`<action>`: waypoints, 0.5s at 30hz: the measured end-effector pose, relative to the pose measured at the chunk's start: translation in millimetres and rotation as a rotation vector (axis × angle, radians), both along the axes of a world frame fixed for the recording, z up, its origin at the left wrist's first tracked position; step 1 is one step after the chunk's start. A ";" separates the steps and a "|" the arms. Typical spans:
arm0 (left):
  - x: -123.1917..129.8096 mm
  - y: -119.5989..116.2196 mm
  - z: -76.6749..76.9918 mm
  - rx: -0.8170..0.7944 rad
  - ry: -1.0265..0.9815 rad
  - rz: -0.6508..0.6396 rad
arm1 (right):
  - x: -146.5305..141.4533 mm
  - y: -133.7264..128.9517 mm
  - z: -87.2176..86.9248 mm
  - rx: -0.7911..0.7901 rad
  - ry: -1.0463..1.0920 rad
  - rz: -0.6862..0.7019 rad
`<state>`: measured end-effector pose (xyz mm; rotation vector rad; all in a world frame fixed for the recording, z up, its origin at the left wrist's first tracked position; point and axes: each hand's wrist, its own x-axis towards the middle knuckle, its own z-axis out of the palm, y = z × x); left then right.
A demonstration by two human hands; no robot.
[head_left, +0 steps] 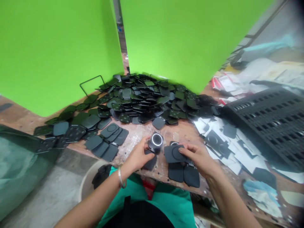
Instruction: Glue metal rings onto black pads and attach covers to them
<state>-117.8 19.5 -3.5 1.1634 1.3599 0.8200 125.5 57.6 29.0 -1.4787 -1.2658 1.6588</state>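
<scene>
My left hand (139, 153) is closed on a black hinged piece whose upper end carries a round disc (157, 139) with a white ring. Its lower flat part (150, 163) rests near the table edge. Between the thumb and fingers of my right hand (196, 155) is a thin dark grey pad (171, 154) with a ring outline. Right under that hand lie black hinged plates (175, 172), partly covered by the pad. A group of flat grey plates (108, 152), some with ring marks, lies left of my left hand.
A large heap of black hinged plates (142, 101) fills the back of the table before green panels (190, 41). At right are a black slotted crate (268, 117), white paper scraps (244, 152) and a crumpled cloth (263, 196). A bin (86, 180) stands below at left.
</scene>
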 end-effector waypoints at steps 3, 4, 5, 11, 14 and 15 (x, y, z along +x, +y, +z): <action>-6.9 1.2 7.3 -0.101 -0.244 -0.046 | -6.0 4.4 0.2 -0.047 0.018 0.052; -8.6 0.4 11.1 -0.140 -0.299 -0.070 | -7.8 5.5 0.7 -0.057 0.024 0.068; -10.0 -0.8 15.1 -0.183 -0.349 -0.099 | -9.7 6.3 1.4 -0.066 0.025 0.083; -13.6 -8.7 28.4 -0.383 -0.545 -0.313 | -23.4 7.2 10.9 -0.139 -0.094 0.188; -14.0 -10.1 28.0 -0.400 -0.560 -0.370 | -29.3 4.8 16.5 -0.118 -0.132 0.235; -13.9 -10.4 27.8 -0.401 -0.560 -0.378 | -30.5 3.7 17.9 -0.111 -0.134 0.248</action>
